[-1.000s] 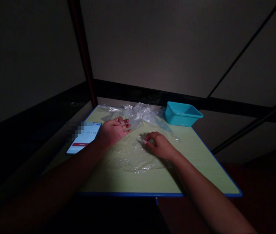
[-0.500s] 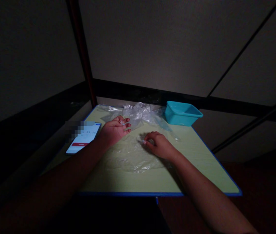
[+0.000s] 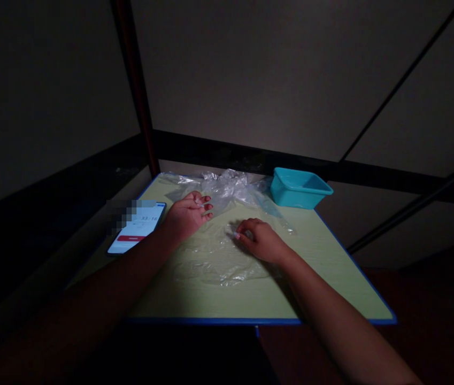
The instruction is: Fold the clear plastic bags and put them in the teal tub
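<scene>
A thin clear plastic bag [image 3: 227,267] lies flat and wrinkled on the table between my hands. My right hand [image 3: 262,240] is low over its right side, index finger curled towards the thumb; the bag's film is raised at those fingertips, in a pinch. Palm turned up, my left hand [image 3: 189,216] hovers over the left part of the table with its fingers apart, and I see nothing held in it. Behind it is a crumpled heap of clear plastic bags [image 3: 230,184], spreading along the table's far edge.
A turquoise plastic basin [image 3: 299,195] stands at the far right corner of the pale table [image 3: 326,278], which has a blue edge. To the left lies a phone [image 3: 140,230] with a lit timer screen. A panelled wall [image 3: 243,80] rises behind the table.
Both hands hold nearly the same places and poses. The view has shifted very slightly, and the phone's timer reads a second later.
</scene>
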`<state>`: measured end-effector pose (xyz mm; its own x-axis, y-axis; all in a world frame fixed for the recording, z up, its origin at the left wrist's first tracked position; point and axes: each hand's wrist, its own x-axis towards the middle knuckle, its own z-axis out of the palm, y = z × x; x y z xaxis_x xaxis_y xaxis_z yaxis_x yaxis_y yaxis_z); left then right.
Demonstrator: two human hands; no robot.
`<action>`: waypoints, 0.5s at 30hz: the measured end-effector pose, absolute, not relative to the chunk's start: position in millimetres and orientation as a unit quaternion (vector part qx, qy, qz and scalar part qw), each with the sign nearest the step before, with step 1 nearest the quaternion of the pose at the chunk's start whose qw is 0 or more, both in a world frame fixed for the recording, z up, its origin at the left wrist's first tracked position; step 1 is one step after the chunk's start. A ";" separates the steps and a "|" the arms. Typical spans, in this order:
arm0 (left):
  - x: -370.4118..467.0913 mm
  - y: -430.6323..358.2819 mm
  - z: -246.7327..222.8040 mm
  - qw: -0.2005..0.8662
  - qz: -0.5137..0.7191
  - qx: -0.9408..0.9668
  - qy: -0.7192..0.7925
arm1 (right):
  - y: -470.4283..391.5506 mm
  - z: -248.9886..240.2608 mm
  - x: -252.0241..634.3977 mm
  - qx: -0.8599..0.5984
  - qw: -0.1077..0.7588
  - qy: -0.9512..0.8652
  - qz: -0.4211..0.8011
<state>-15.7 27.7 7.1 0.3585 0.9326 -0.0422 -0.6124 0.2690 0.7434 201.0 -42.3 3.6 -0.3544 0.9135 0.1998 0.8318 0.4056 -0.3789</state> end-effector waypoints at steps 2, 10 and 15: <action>-15.8 27.2 7.5 0.753 0.513 0.328 0.249 | -42.8 4.4 200.9 -0.535 0.191 -0.816 0.108; -15.2 27.0 5.5 0.742 0.529 0.311 0.268 | -44.3 7.0 201.5 -0.536 0.198 -0.813 0.108; -17.3 26.8 6.3 0.744 0.537 0.309 0.250 | -44.2 5.9 200.9 -0.534 0.190 -0.817 0.107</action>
<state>-17.3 26.8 6.3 0.2986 0.9535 -0.0402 -0.6448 0.2326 0.7281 200.9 -44.2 5.9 -0.3581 0.9128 0.1967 0.8313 0.4075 -0.3780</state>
